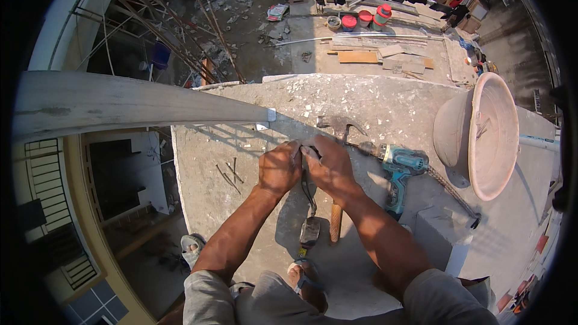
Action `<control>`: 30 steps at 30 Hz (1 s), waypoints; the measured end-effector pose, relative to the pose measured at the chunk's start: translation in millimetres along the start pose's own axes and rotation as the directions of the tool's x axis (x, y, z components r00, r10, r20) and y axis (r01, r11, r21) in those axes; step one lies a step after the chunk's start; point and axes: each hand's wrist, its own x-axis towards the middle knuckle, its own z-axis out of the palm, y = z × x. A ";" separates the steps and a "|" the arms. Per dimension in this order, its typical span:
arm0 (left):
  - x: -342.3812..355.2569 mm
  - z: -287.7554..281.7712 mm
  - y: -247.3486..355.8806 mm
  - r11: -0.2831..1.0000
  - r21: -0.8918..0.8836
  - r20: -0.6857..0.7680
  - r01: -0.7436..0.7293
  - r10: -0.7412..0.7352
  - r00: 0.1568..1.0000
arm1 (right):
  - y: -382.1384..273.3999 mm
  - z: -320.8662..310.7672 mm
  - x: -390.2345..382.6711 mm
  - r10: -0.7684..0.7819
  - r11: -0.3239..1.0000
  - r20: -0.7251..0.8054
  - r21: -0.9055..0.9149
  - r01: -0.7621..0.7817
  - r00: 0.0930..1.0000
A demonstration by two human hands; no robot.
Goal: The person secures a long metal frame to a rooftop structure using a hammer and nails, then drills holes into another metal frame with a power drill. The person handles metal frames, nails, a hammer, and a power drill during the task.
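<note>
My left hand [280, 168] and my right hand [328, 167] meet fingertip to fingertip over a concrete ledge [385, 105], both pinched on the top of a dark cord [310, 195]. The cord hangs down to a small dark case [310, 232] lying on the concrete. What the fingers grip at the very top is hidden. Under my right hand lies a claw hammer [335, 222] with a wooden handle, its head just beyond my knuckles. A long pale wooden plank [120, 102] ends just left of and beyond my hands.
A teal cordless drill [400, 168] lies right of my right hand, with a twisted steel rod [451, 189] behind it. A large tilted basin [481, 132] stands at the right, a concrete block [442, 235] nearer. Loose nails [229, 171] lie left. The ledge drops off at left.
</note>
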 end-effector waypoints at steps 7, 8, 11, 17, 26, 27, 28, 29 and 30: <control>25.5 9.3 -2.0 0.934 -0.352 -0.236 0.066 -0.156 0.959 | 6.4 -1.0 42.1 -0.089 0.996 -0.060 0.027 0.091 0.994; 25.8 13.1 -1.6 0.777 -0.580 -0.189 0.244 -0.420 0.888 | 7.4 0.1 51.3 -0.033 0.998 -0.021 0.057 0.034 0.999; 23.9 25.5 -0.2 0.072 -0.938 0.180 0.340 -0.737 0.651 | 9.8 9.3 76.9 0.059 0.995 0.061 0.080 -0.064 0.996; 38.5 60.4 -2.0 -0.527 -0.836 0.309 -0.152 -0.680 0.665 | 10.2 38.5 110.5 -0.109 0.978 0.116 -0.167 0.128 0.987; 43.3 97.6 -35.0 -0.632 -0.746 0.406 -0.212 -0.683 0.607 | 15.2 55.6 122.7 -0.098 0.954 0.228 -0.256 0.157 0.969; 44.6 104.0 -41.1 -0.636 -0.747 0.413 -0.192 -0.671 0.616 | 14.9 56.3 122.5 -0.112 0.946 0.233 -0.272 0.175 0.966; 47.4 110.5 -46.7 -0.619 -0.760 0.382 -0.196 -0.671 0.636 | 14.5 56.7 122.1 -0.127 0.940 0.228 -0.283 0.191 0.965; 52.7 116.1 -52.1 -0.715 -0.665 0.425 -0.216 -0.601 0.677 | 13.8 56.8 122.1 -0.146 0.933 0.223 -0.294 0.209 0.964; 56.5 119.9 -55.6 -0.780 -0.573 0.421 -0.250 -0.542 0.727 | 13.2 56.6 121.9 -0.146 0.931 0.244 -0.294 0.217 0.959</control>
